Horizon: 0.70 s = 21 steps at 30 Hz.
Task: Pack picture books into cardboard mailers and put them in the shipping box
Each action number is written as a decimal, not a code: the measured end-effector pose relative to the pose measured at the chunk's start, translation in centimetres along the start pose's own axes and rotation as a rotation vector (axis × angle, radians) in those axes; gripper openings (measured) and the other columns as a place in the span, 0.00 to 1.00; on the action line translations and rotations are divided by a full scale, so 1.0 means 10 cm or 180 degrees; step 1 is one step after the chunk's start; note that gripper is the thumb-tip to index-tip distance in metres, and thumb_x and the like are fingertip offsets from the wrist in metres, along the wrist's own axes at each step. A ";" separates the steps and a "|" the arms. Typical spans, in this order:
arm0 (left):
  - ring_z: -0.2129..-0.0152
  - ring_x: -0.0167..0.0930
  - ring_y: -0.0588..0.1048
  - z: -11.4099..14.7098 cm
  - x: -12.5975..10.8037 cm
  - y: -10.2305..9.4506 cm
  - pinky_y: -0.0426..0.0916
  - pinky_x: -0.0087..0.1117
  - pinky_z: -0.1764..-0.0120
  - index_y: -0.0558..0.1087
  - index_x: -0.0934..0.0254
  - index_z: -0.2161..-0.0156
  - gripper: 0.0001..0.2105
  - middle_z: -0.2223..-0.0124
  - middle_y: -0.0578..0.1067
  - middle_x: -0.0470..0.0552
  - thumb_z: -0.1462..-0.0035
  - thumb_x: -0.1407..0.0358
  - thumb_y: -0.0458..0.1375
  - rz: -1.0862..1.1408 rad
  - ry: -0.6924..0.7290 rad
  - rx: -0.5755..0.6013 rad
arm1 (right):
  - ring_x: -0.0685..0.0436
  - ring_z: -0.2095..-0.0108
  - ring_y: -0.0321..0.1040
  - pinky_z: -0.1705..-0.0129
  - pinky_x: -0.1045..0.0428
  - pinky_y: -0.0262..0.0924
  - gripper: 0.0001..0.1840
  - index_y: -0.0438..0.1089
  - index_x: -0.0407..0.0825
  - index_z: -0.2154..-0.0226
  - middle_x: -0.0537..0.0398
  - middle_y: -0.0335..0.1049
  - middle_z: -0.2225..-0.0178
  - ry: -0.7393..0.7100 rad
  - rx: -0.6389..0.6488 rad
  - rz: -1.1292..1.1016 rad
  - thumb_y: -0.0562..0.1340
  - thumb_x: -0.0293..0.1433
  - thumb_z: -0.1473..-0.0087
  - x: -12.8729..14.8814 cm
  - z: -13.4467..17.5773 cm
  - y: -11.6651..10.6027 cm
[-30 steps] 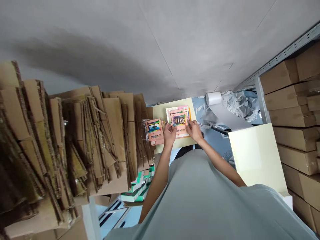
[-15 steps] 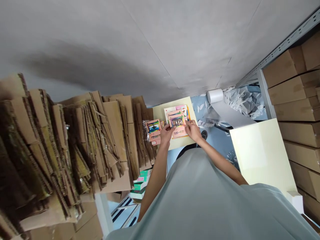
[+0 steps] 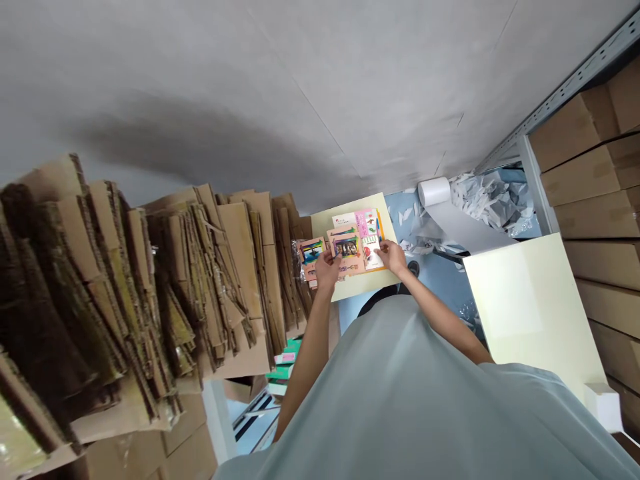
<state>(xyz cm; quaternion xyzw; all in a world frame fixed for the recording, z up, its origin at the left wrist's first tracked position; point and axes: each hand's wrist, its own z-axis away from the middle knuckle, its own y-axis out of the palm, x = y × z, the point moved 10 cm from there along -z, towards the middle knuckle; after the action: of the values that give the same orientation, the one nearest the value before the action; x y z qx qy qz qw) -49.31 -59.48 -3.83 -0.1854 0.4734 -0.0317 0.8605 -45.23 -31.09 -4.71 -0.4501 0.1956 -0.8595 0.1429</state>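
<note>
My left hand point(image 3: 327, 269) is closed on a pink booklet point(image 3: 349, 248) with a dark picture on its cover, thumb resting on the front. Another pink booklet's edge shows just behind it. Beneath lies a white and pink booklet point(image 3: 371, 241) with small colourful pictures, and an orange edge shows under that. The fingers of my right hand point(image 3: 393, 257) pinch the right edge of the white booklet. Left of my left hand, a pink booklet with a blue picture point(image 3: 313, 251) lies beside clear plastic wrap, partly hidden by that hand.
A pale yellow tabletop point(image 3: 345, 288) carries the booklets. Flattened cardboard point(image 3: 235, 247) stands packed on the left. To the right are a white paper roll point(image 3: 434, 192), crumpled paper point(image 3: 493, 200), a second yellow tabletop point(image 3: 530, 300) and stacked cardboard boxes point(image 3: 600, 220).
My left hand has moved the pink booklet leftward, uncovering more of the white and pink one. My right hand has left the pink booklet and is now at the white one's edge.
</note>
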 end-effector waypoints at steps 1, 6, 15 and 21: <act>0.53 0.40 0.83 0.02 0.02 0.02 0.78 0.45 0.44 0.75 0.61 0.56 0.16 0.54 0.83 0.58 0.47 0.65 0.73 0.0008 -0.0020 -0.0017 | 0.37 0.57 0.81 0.49 0.45 0.73 0.10 0.80 0.51 0.58 0.47 0.85 0.56 0.0013 0.0004 -0.0027 0.68 0.40 0.35 -0.01 0.00 -0.01; 0.55 0.39 0.84 0.13 0.14 0.16 0.78 0.44 0.45 0.74 0.61 0.55 0.19 0.57 0.83 0.56 0.50 0.64 0.75 0.0111 -0.0118 0.0153 | 0.37 0.57 0.82 0.49 0.46 0.73 0.10 0.80 0.51 0.55 0.46 0.86 0.55 0.0033 0.0020 -0.0014 0.64 0.36 0.33 -0.08 0.01 -0.09; 0.52 0.40 0.84 0.23 0.25 0.22 0.77 0.45 0.44 0.76 0.63 0.51 0.22 0.53 0.84 0.59 0.51 0.62 0.74 0.0583 -0.0170 0.0112 | 0.39 0.61 0.80 0.54 0.48 0.71 0.10 0.71 0.51 0.58 0.47 0.85 0.55 -0.0033 -0.0135 -0.0216 0.63 0.40 0.38 -0.18 0.22 -0.37; 0.53 0.41 0.84 0.13 0.12 0.27 0.78 0.45 0.44 0.77 0.65 0.51 0.20 0.52 0.84 0.62 0.50 0.66 0.73 0.0684 -0.0080 0.0135 | 0.38 0.61 0.79 0.53 0.46 0.71 0.16 0.64 0.55 0.63 0.49 0.82 0.58 -0.0265 -0.0280 -0.0231 0.64 0.48 0.39 0.03 0.29 -0.49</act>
<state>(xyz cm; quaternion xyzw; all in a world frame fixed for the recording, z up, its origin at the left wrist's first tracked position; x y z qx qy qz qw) -47.88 -56.88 -5.05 -0.1157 0.4789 0.0530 0.8686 -43.31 -27.49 -0.73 -0.4982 0.2106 -0.8352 0.0997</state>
